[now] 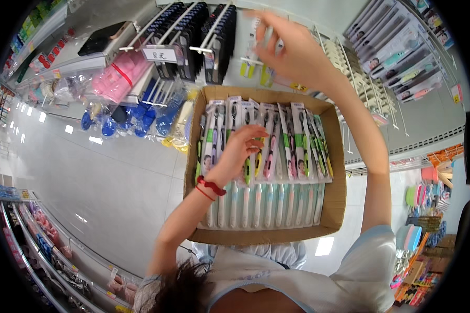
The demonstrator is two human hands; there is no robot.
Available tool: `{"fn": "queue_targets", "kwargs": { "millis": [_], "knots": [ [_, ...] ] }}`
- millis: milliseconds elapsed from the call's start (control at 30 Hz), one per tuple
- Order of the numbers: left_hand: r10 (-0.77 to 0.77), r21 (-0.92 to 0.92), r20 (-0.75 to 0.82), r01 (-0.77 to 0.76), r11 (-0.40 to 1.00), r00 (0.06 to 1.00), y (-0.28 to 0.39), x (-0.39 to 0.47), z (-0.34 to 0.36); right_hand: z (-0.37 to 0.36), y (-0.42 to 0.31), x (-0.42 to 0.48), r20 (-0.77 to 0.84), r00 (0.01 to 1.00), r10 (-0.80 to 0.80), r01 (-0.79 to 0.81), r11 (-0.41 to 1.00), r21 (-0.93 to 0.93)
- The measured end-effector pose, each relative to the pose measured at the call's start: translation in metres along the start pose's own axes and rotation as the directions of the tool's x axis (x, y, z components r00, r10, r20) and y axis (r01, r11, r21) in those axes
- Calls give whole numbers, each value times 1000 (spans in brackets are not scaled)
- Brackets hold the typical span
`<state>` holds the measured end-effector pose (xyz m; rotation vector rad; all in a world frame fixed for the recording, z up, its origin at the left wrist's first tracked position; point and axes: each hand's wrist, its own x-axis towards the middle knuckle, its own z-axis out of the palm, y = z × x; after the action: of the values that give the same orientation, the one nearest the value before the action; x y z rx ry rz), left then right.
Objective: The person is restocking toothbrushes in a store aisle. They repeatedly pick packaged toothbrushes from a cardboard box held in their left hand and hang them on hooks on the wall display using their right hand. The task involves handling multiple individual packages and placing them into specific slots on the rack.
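Before me is an open cardboard box [333, 164]. Its upper part holds a row of carded toothbrushes [272, 152] in green, pink, yellow and purple. Nearer me, white toothbrushes [258, 207] lie side by side in clear packs. My left hand [241, 150], with red bands at the wrist, is over the carded toothbrushes, fingers loosely bent and apart; whether it touches them I cannot tell. My right hand [290, 51] is raised at the shelf wall, blurred, beside toothbrush packs [247, 68] on a display hook. Whether it grips one is unclear.
Black-packed goods [219, 43] hang on long hooks at upper left, above a pink bagged item [119, 78]. Cream items [354, 74] and long packs [399, 54] hang at right. Several bare hooks [393, 113] jut out there. A low shelf [78, 250] runs along lower left.
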<state>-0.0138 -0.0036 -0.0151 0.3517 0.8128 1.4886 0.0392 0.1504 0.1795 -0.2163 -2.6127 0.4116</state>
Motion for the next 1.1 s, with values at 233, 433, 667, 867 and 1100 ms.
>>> {"fn": "queue_targets", "kwargs": {
  "millis": [233, 433, 667, 867, 1100],
  "knots": [
    [-82, -15, -96, 81, 997, 992, -2, 4, -8, 10, 18, -106, 648, 701, 298, -146, 949, -279],
    [-64, 13, -93, 65, 998, 994, -9, 7, -12, 63, 72, -160, 406, 462, 789, -513, 611, -603],
    [-73, 30, -86, 76, 997, 994, -6, 6, -10, 116, 72, -195, 184, 656, 732, -446, 573, -688],
    [-135, -58, 39, 137, 989, 990, -8, 3, -9, 107, 52, -197, 128, 711, 691, -495, 622, -606],
    [-294, -89, 68, 299, 950, 953, -17, 7, -3, 108, 50, -206, 89, 731, 676, -543, 657, -523]
  ]
}}
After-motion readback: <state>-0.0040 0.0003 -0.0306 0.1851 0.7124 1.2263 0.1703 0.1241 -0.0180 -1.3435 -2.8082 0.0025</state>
